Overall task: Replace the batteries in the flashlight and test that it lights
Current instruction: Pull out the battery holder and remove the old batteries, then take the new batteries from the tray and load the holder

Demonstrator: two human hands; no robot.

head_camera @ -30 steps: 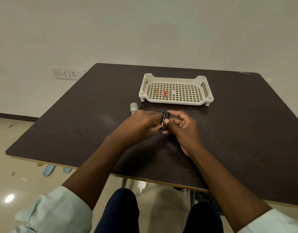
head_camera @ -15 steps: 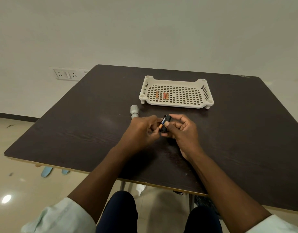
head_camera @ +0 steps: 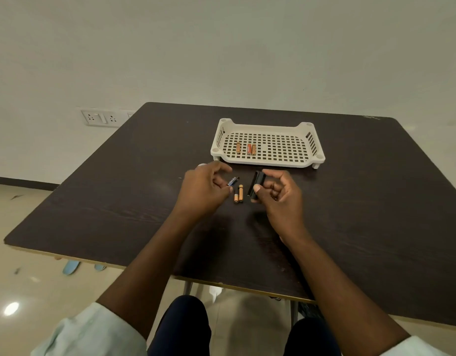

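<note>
A person seated at a dark brown wooden table works with both hands over its middle, short of the far edge. The left hand pinches a blue-and-black cylindrical battery between curled fingertips, holding it tilted above the tabletop. The right hand grips a black plastic battery holder from the flashlight, thumb on its near end and forefinger hooked over the far end, the piece angled nearly upright. Between the two hands, two copper-topped cylindrical batteries lie side by side on the table, apart from both hands. Toward the far edge sits a cream perforated plastic tray on short feet, with three orange-and-copper batteries lying on its grid floor left of centre. A small pale object shows just behind the left hand, mostly hidden. A white wall socket panel is mounted on the wall beyond the table's far left corner.
</note>
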